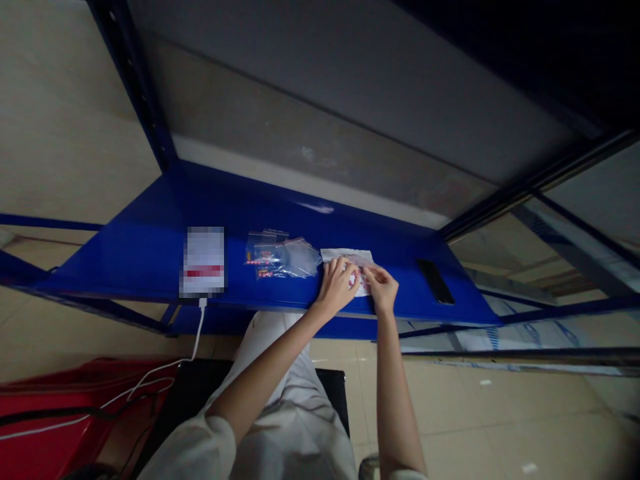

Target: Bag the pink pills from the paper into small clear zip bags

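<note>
pale trousers are filling the near foreground, over a black seat. to the left, a white cable is hanging from a blurred-out device, which is lying on the blue shelf. on that shelf, a crinkled white sheet is lying near the front edge, bearing small reddish pieces. the left hand is resting on it with curled fingers, and the right hand is bringing thumb and fingertips together at its right side; whether either is gripping a piece, i cannot tell. both hands are covering part of the sheet. clear, glossy zip bags are overlapping just left of it, some holding round pinkish beads. a flat, dark, rectangular phone is lying apart to the right. beyond, a smooth grey panel is standing behind the shelf, and a perforated blue post is slanting up at left.
</note>
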Available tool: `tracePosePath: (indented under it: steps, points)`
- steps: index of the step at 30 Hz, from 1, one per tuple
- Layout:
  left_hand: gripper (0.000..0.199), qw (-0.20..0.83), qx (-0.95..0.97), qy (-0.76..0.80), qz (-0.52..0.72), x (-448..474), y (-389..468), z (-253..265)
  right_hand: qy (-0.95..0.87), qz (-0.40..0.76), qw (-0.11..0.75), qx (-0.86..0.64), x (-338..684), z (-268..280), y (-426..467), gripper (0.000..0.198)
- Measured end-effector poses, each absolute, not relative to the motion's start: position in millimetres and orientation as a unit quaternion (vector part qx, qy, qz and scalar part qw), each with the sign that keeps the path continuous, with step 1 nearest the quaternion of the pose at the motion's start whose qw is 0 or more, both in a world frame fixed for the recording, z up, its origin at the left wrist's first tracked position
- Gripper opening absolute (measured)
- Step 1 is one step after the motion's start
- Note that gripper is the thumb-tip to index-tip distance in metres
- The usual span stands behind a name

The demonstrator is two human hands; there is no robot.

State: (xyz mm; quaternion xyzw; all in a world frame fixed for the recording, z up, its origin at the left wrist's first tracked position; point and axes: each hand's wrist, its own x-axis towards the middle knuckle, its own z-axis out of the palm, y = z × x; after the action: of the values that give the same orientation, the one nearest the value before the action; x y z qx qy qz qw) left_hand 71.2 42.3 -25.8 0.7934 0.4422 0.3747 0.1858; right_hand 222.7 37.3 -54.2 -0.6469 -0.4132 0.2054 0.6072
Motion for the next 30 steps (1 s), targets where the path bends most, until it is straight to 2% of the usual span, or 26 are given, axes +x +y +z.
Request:
tracePosePath:
  steps: [6, 14, 21, 30]
  points:
    - [0.011, 0.163, 0.812, 0.429, 0.36, 70, 41, -23, -0.373, 0.213, 0.634, -0.643, 223, -52, 36, 0.04]
    - [0.023, 0.078, 0.923, 0.23, 0.299, 76, 29, -29, -0.327, 0.227, 0.651, -0.646, 228, -51, 35, 0.044]
    - [0.026, 0.06, 0.925, 0.233, 0.295, 77, 30, -35, -0.315, 0.197, 0.671, -0.642, 231, -54, 36, 0.047]
    - [0.027, 0.052, 0.883, 0.333, 0.327, 78, 31, -31, -0.299, 0.218, 0.685, -0.627, 229, -49, 36, 0.045]
